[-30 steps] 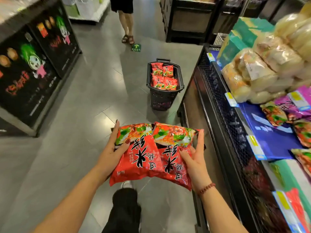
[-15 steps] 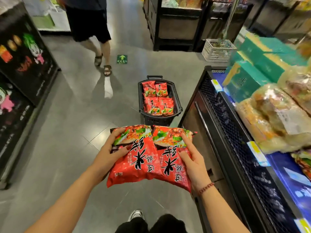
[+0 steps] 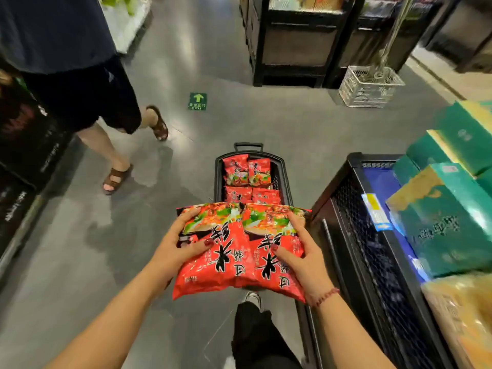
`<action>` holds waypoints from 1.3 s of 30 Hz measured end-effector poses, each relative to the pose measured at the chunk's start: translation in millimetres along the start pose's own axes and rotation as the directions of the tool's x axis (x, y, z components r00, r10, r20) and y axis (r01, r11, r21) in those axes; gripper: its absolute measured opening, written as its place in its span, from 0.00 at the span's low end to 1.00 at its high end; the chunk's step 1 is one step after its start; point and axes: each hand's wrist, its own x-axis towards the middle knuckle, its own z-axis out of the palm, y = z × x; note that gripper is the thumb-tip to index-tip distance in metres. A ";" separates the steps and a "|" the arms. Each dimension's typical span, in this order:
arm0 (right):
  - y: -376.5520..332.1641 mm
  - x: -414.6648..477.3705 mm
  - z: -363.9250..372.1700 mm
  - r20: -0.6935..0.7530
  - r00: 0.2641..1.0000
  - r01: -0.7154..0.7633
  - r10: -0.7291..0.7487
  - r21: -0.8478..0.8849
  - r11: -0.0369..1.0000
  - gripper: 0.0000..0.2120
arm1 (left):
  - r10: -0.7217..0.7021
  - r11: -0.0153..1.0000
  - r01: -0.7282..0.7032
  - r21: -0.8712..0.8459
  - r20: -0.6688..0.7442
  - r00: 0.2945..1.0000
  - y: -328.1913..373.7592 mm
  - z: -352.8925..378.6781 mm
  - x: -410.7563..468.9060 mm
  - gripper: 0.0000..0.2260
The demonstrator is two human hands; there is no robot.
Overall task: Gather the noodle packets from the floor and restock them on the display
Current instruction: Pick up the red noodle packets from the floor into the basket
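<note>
glossy red plastic, crinkled and puffed like small pillows, wraps the two noodle packets, held side by side above the floor; each has black characters across it and a food photo at the far end. the left hand grips the left packet's outer edge, thumb curled onto the top face, fingers reaching along the side to the far corner. the right hand grips the right packet's outer edge the same way. just beyond the fingertips a black plastic basket sits on the floor with four more red packets visible, laid two by two. right of the right hand's fingers runs the display, fronted with black wire mesh and stacked with matte green cardboard boxes. well left of the left hand is a passer-by in brown sandals
</note>
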 end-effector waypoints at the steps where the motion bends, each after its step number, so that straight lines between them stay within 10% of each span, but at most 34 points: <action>1: -8.0 20.1 -6.4 0.003 1.000 -0.021 0.021 -0.004 1.000 0.34 | -0.013 1.000 0.013 -0.012 -0.006 1.000 4.8 3.9 19.7 0.41; 26: -50.2 379.1 -5.4 -0.175 0.972 -0.176 0.155 -0.108 0.979 0.33 | -0.170 0.976 0.165 0.139 0.020 0.985 56.5 -49.1 414.8 0.27; 39: 94.1 546.2 -74.2 -0.190 0.963 -0.240 0.190 -0.289 0.927 0.36 | -0.267 0.953 0.286 0.100 -0.168 0.949 -113.4 -48.8 552.6 0.29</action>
